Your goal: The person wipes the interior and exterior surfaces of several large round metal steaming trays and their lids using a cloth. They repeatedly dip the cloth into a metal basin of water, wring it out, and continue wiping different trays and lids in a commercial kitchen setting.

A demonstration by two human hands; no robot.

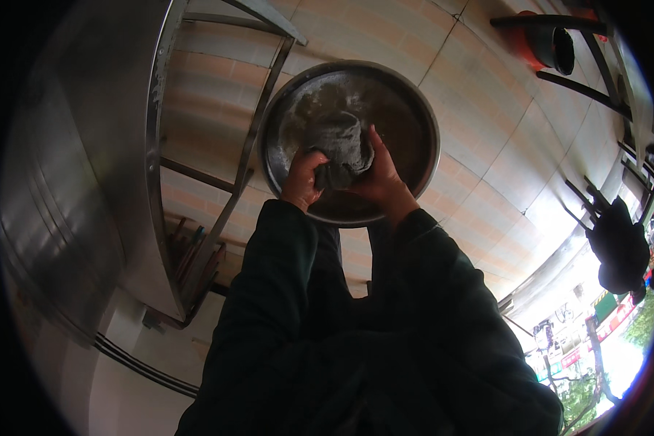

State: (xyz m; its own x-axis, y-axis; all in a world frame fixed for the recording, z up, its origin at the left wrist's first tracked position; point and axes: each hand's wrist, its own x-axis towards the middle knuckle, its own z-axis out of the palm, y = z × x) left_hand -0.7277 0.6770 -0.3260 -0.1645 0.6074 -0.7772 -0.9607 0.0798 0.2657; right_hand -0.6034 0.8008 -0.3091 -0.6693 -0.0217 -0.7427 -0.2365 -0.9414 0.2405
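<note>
A bunched, wet-looking grey cloth [335,141] is held between both my hands over a round metal basin [430,125]. My left hand [304,177] grips its near left side, thumb on top. On the other side, my right hand [380,174] clasps the cloth with the thumb pointing up along its edge; the other fingers are hidden underneath. Inside the basin is murky liquid, with pale foam or reflections toward its far side. Whether the cloth's underside touches the liquid cannot be seen.
On the left stands a stainless steel table [92,136] with a metal leg frame [261,109]. Tiled floor [468,109] surrounds the basin. Dark-legged furniture [594,95] and a red-and-dark container [545,46] are at upper right. A dark silhouette [618,245] stands near the bright opening.
</note>
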